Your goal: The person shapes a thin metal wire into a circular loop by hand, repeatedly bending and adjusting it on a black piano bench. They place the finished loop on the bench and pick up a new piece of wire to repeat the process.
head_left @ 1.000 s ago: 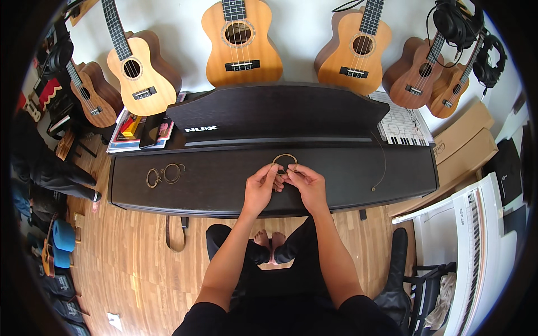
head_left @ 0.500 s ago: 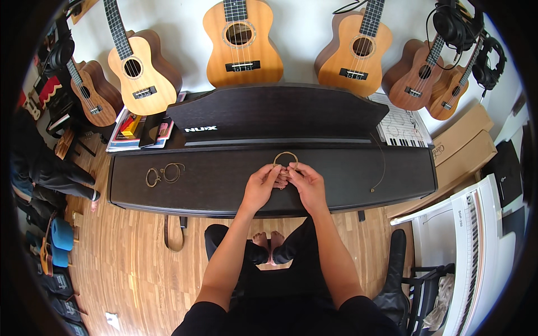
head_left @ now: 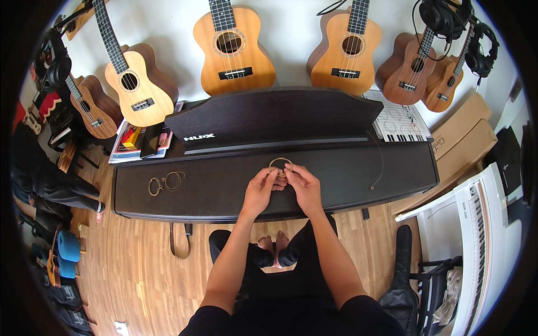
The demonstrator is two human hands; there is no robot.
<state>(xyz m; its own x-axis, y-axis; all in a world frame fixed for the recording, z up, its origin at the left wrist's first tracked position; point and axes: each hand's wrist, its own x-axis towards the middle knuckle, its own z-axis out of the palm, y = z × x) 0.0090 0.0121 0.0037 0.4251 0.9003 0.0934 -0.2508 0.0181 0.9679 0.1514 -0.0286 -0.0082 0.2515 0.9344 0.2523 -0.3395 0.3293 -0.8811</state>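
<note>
only the viewpoint is shifting since earlier; left hand point(head_left: 258, 192) and right hand point(head_left: 306, 189) are pinching a coiled string point(head_left: 280, 159) between them, risking its springing open if pressure slackens.

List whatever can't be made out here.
All in the head view:
Part of the coiled string: hidden by the left hand and the right hand.
Keys of the dark piano: under its closed lid.
Headstock of the third ukulele from the left: cut off by the upper edge.
</note>
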